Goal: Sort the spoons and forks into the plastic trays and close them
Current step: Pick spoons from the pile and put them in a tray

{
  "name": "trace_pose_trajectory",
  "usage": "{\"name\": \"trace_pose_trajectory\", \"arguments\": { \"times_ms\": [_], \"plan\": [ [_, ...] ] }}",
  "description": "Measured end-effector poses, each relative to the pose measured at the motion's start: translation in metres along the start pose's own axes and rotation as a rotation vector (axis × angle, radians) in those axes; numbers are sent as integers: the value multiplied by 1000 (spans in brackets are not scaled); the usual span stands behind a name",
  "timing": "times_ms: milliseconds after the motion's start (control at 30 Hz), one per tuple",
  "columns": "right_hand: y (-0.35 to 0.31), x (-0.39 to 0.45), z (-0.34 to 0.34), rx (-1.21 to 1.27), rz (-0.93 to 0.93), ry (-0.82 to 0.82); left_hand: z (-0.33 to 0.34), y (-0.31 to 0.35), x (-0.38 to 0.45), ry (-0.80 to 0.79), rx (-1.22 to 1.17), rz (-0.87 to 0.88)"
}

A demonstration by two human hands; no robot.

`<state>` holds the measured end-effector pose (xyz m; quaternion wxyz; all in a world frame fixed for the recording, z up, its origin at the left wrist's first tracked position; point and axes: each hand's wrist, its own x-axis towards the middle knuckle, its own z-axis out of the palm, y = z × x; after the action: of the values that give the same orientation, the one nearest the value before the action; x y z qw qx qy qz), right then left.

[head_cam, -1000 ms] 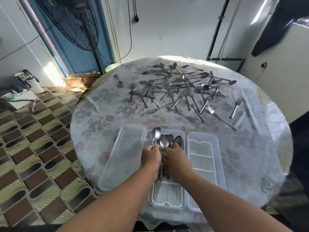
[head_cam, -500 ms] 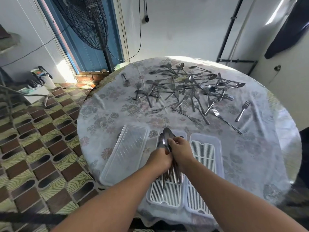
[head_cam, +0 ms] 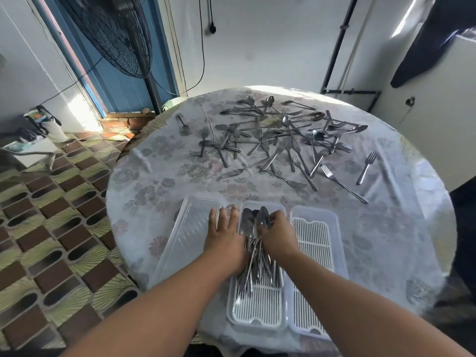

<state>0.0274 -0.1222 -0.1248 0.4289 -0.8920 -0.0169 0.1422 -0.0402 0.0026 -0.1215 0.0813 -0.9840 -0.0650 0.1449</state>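
Observation:
Two white plastic trays stand side by side at the table's near edge. The left tray [head_cam: 257,313] holds a bundle of spoons [head_cam: 253,243], bowls pointing away from me. My right hand [head_cam: 277,233] grips the bundle near the bowls. My left hand [head_cam: 224,235] lies with straight fingers beside the tray, over the edge of a clear lid [head_cam: 185,235]. The right tray [head_cam: 315,253] shows only its ribbed insert. A heap of forks and spoons [head_cam: 280,140] covers the far half of the table.
The round table [head_cam: 154,191] has a floral cloth. Single forks lie apart at the right [head_cam: 365,167] and far left [head_cam: 183,124]. A standing fan [head_cam: 116,34] is behind the table on the left, above a tiled floor.
My left hand let go of the spoons and spread flat to the left of the tray. The spoon bundle came down into the left tray under my right hand.

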Motion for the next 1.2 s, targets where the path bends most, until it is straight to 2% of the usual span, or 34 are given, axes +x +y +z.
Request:
{"name": "trace_pose_trajectory", "arguments": {
  "times_ms": [100,200,300,367,400,467,567,700,800,900,967,1033,1200],
  "plan": [
    [-3,2,2,-3,6,-9,-9,0,15,-102,51,-9],
    [-3,4,4,-34,36,-10,-13,1,23,-87,0,-21],
    [-4,5,8,-73,34,-6,-16,-3,23,119,-190,-29],
    [-4,6,8,-74,44,-15,-14,-6,19,250,-235,50],
    [-3,6,8,-79,50,-18,-11,-6,17,256,-222,109],
    [-5,6,7,-89,40,-23,-4,-6,12,184,-191,162],
    [-8,6,4,-149,-12,-25,0,-2,12,93,-127,116],
    [-9,9,3,-441,-139,-69,-4,2,19,49,-55,65],
    [-14,5,-7,-673,-251,-108,-10,6,17,97,-91,53],
    [-15,4,-19,-857,-452,-28,-12,9,12,227,-164,120],
    [-12,10,-24,-953,-435,16,-12,11,11,236,-144,205],
    [-7,15,-29,-994,-349,-12,-10,13,12,184,-89,247],
    [8,19,-33,-959,-301,-12,-8,16,19,135,-34,155]
  ]
}}
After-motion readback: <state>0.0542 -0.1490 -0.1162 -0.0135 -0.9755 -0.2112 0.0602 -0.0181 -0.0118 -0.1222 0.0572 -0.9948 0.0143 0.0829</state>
